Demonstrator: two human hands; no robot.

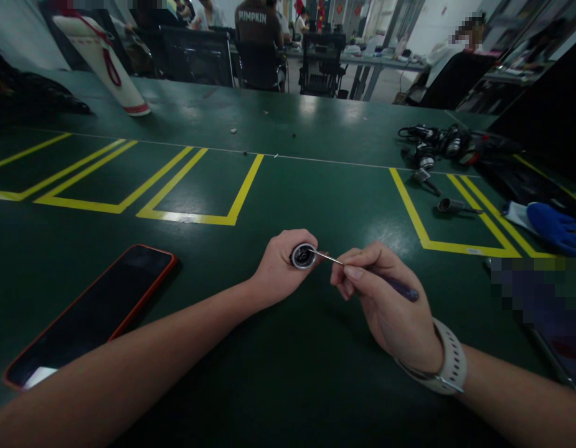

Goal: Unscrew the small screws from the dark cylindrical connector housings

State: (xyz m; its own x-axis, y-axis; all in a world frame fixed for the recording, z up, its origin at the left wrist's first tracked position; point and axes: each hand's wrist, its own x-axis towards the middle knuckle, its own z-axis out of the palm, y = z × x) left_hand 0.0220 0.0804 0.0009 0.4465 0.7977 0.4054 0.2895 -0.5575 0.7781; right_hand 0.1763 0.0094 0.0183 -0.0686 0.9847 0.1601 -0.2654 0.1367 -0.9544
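Note:
My left hand point(281, 267) is closed around a small round metal part point(303, 256), its open end facing up toward me. My right hand point(385, 298) pinches a thin screwdriver point(390, 285) with a dark purple handle, held like a pen. The screwdriver's metal tip reaches into the opening of the round part. Both hands hover just above the dark green table point(288, 186), near its front middle. A pale watch band sits on my right wrist.
A phone point(89, 314) in a red case lies face up at the left. Yellow tape outlines mark the table. At the right lie several dark metal parts point(437, 149) and a blue glove point(556, 227). A white cone-shaped object point(105, 62) stands far left. People sit at desks behind.

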